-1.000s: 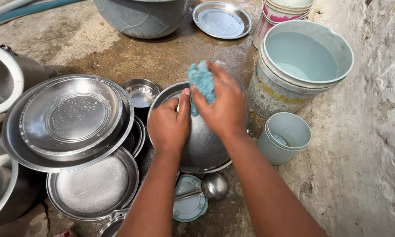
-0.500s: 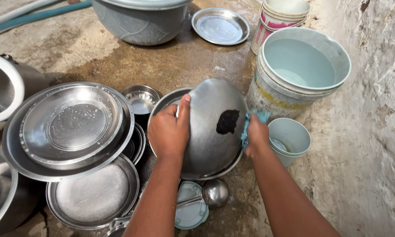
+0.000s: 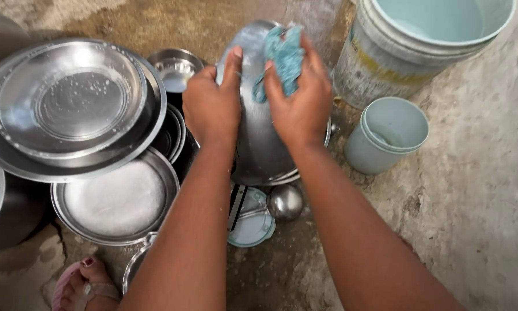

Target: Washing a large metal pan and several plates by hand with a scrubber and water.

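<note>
Right hand (image 3: 298, 109), back from the rim, presses the blue scrubber (image 3: 282, 55) onto the steel bowl (image 3: 259, 144); left hand (image 3: 211, 106) grips the bowl's edge.

- The steel bowl (image 3: 259, 144) at upper centre is largely covered by the left hand (image 3: 211, 106) and right hand (image 3: 299, 103).
- The big bucket (image 3: 385, 63) at upper right is cut off by the top edge.
- The stacked steel plates (image 3: 69, 109) run off the left edge.
- The foot in a sandal (image 3: 83, 282) at lower left is cut by the bottom edge.
- The ladle (image 3: 285, 201) has its handle hidden under the left forearm.
</note>
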